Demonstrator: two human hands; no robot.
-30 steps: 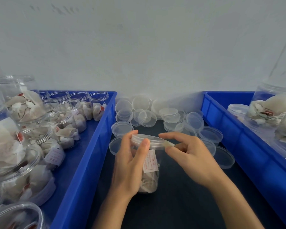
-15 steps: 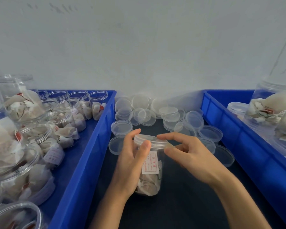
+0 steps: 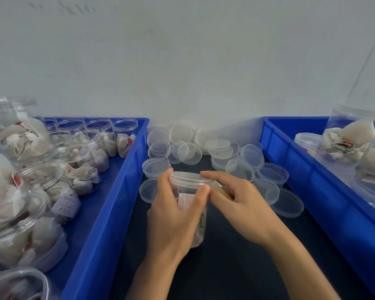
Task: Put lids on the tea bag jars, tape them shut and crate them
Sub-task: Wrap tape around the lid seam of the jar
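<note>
The left hand (image 3: 173,215) wraps round the lidded jar (image 3: 189,204) while the right hand (image 3: 238,204), just beside it, pinches a strip of tape (image 3: 218,188) at the lid (image 3: 189,177).

dark table (image 3: 236,267) | two blue crates (image 3: 108,213) | loose clear lids (image 3: 217,145) | lidded jar (image 3: 191,204)

1 head-worn view looks forward and down, close over the hands (image 3: 204,204).
</note>
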